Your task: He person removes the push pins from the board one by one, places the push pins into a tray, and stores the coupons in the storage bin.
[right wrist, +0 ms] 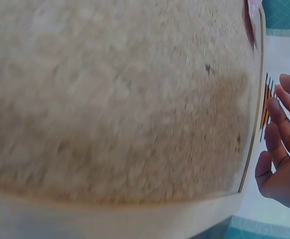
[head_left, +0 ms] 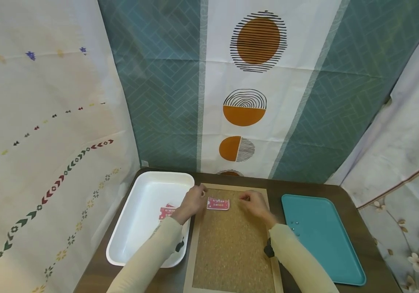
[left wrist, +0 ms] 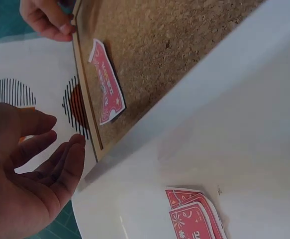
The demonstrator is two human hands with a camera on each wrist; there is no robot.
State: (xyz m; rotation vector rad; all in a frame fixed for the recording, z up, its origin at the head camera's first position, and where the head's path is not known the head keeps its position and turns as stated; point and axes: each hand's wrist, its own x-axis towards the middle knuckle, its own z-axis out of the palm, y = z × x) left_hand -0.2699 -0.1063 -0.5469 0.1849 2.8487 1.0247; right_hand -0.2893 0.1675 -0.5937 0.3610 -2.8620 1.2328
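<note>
A pink coupon with white edges [head_left: 218,204] lies on the upper part of a cork board [head_left: 233,244]. In the left wrist view its ends curl up off the cork. My left hand [head_left: 192,201] hovers by the board's upper left edge, just left of the coupon. Its fingers are loosely bent, with nothing seen between them. To the coupon's right, over the cork, is my right hand [head_left: 255,204]. Its fingers are relaxed and bent in the right wrist view [right wrist: 284,139], and no held thing shows. Whether something tiny sits at its fingertips is too small to tell.
Left of the board stands a white basin [head_left: 136,228] with several similar coupons [left wrist: 192,219] in it. On the right is a teal tray [head_left: 326,240] carrying several tiny shiny pieces [head_left: 294,228]. Behind the brown table [head_left: 312,188] hangs a patterned curtain [head_left: 162,93].
</note>
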